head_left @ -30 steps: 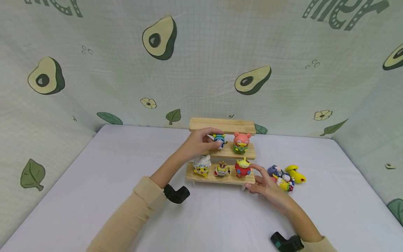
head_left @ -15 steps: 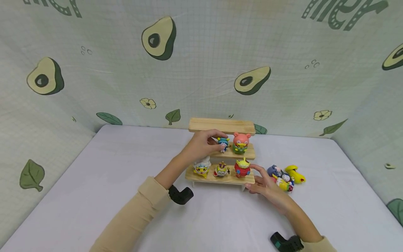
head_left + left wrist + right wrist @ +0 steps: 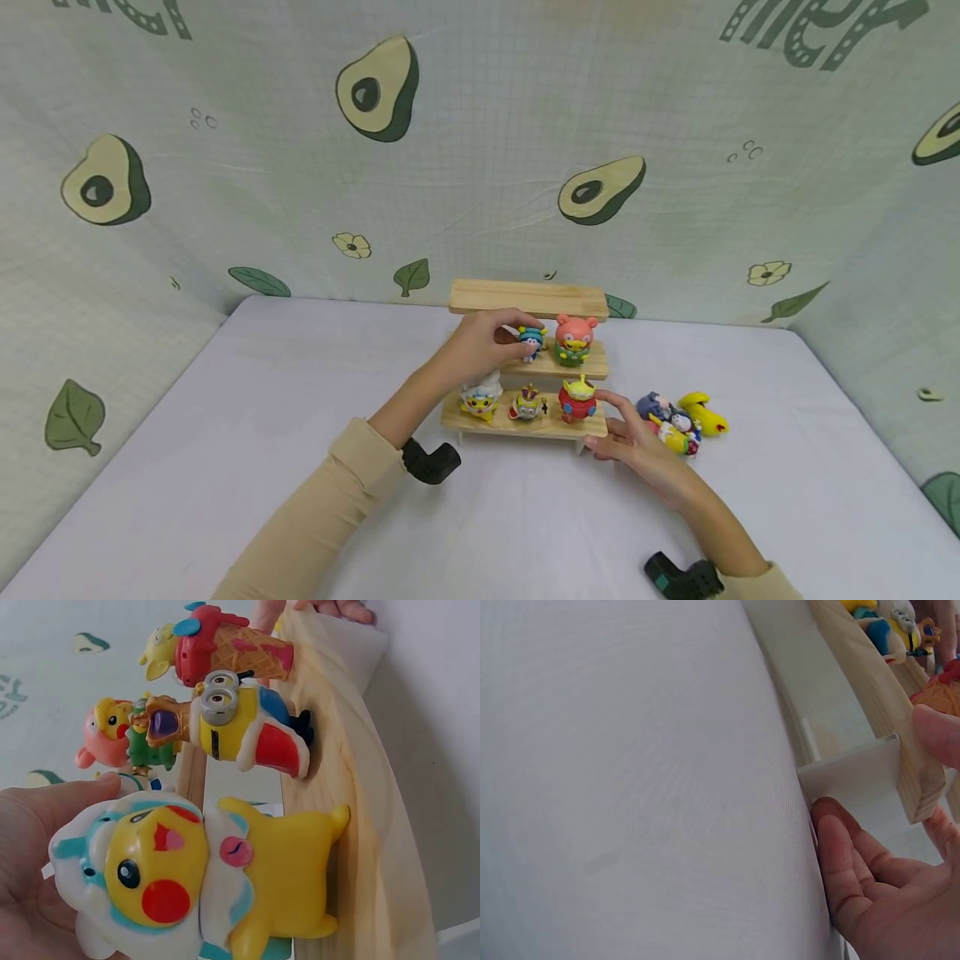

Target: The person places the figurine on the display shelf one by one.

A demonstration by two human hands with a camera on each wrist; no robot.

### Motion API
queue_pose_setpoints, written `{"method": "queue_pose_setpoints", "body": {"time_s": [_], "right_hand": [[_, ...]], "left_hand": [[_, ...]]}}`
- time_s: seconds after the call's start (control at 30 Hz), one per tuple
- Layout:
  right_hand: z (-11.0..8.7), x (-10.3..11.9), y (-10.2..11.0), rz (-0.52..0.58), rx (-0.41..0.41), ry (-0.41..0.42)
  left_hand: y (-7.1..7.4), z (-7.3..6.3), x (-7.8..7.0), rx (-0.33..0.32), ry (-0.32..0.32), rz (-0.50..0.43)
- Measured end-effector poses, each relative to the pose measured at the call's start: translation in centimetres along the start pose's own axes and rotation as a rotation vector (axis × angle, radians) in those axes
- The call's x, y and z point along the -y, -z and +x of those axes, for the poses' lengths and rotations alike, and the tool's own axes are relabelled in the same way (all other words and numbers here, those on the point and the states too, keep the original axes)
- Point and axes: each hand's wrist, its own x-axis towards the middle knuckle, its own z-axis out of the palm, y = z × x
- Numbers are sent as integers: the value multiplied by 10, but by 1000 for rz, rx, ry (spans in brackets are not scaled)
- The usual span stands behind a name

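A three-tier wooden display stand stands on the table. On its middle tier, my left hand pinches a small figurine with a blue hat between thumb and fingers. Beside it is a pink-hooded figurine. Along the bottom tier stand a white-hooded Pikachu figurine, a crowned minion figurine and a red ice-cream-cone figurine. My right hand grips the bottom tier's right end, with one finger on top and others curled below by the white support.
Several more figurines, including a yellow one, lie piled right of the stand on the white tabletop. An avocado-print cloth hangs behind the table. Each wrist carries a black camera mount.
My left hand has shifted the blue-hatted figurine a little to the right along the middle tier, toward the pink-hooded one, then stayed there. The right hand has kept its place.
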Motion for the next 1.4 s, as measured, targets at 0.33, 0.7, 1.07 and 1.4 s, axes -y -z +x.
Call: {"method": "queue_pose_setpoints", "body": {"time_s": [0.33,0.7,1.07,1.4], "right_hand": [[1,0,-1,-1,1,10],[0,0,-1,-5,-4,1],[1,1,-1,-3,-4,-7],[1,0,0,-2,-9,-7]], "left_hand": [[1,0,3,11,10,14],[3,1,5,21,-25,7],[3,1,5,9,-28,17],[2,3,8,9,-44,3]]}}
